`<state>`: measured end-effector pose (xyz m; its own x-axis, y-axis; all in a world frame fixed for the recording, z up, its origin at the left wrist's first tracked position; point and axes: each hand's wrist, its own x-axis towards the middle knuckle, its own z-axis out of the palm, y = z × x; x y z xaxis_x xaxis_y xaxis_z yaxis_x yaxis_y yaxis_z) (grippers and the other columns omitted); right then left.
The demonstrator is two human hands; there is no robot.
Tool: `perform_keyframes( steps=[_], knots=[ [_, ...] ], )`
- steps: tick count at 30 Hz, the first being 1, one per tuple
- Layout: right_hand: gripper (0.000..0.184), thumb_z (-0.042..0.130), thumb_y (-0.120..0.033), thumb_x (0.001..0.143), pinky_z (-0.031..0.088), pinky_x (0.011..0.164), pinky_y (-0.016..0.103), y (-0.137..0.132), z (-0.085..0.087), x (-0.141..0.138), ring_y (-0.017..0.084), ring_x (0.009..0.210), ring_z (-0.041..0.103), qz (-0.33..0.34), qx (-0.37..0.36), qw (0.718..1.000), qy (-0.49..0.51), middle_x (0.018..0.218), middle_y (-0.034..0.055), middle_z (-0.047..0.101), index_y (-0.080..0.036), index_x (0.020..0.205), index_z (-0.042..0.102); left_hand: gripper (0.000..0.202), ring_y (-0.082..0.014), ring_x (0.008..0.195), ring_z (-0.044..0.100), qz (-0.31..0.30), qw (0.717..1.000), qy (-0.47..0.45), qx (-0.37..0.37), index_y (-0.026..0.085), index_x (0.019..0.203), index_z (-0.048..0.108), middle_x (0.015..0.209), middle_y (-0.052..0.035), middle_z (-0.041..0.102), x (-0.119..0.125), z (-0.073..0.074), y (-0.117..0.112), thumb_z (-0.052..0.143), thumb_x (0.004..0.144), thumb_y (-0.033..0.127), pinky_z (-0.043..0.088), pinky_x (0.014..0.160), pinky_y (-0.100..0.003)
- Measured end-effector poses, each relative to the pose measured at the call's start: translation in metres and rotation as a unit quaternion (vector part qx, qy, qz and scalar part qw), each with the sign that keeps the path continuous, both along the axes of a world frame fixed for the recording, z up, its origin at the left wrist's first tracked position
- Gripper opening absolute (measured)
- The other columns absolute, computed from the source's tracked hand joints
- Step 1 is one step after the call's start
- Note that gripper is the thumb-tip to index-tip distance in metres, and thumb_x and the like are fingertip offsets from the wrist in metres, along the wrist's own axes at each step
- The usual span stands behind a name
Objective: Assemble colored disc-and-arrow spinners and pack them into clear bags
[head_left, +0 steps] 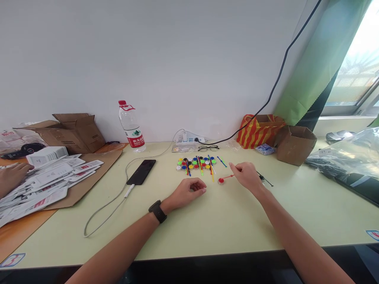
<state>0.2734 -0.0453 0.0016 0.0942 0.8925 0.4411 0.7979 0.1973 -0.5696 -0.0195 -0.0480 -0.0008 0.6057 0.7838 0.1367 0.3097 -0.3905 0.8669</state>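
Note:
My right hand (247, 175) pinches a thin red stick (227, 177) whose far end touches a small red pot (220, 180) on the pale green table (225, 217). My left hand (188, 192), with a black watch on its wrist, rests curled on the table to the left of the pot; whether it holds anything is hidden. Just beyond both hands lies a cluster of small coloured pots and sticks (197, 164). A blue stick (221, 161) lies at the cluster's right.
A black phone (141, 171) on a white cable, a water bottle (132, 127), glasses (208, 148), a striped bag (258, 130) and cardboard boxes (294, 145) ring the area. Another person's hand (12, 176) rests on white packets (47, 177) at the left.

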Motion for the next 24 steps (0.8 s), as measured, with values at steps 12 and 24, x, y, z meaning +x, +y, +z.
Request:
perform_keyframes(
  steps=[12, 24],
  knots=[
    [0.060, 0.054, -0.062, 0.092, 0.022, 0.048, 0.027, -0.019, 0.009, -0.025, 0.010, 0.048, 0.025, 0.224, -0.156, 0.958, 0.086, 0.049, -0.0044, 0.031, -0.020, 0.050, 0.044, 0.044, -0.0227, 0.102, 0.066, -0.062, 0.995, 0.055, 0.058, 0.026, 0.116, 0.077, 0.109, -0.0070, 0.071, -0.001, 0.013, -0.009, 0.083, 0.079, 0.051, 0.052, 0.091, -0.034],
    [0.016, 0.061, -0.033, 0.091, 0.042, 0.071, 0.031, -0.006, -0.015, -0.023, 0.022, 0.091, 0.066, -0.030, -0.101, 0.988, -0.113, 0.108, 0.0086, 0.071, -0.021, 0.092, 0.071, 0.028, -0.0206, 0.094, 0.066, -0.058, 0.995, 0.059, 0.059, 0.024, 0.104, 0.079, 0.105, -0.0070, 0.071, 0.001, 0.013, -0.009, 0.075, 0.088, 0.047, 0.053, 0.084, -0.031]
  ],
)
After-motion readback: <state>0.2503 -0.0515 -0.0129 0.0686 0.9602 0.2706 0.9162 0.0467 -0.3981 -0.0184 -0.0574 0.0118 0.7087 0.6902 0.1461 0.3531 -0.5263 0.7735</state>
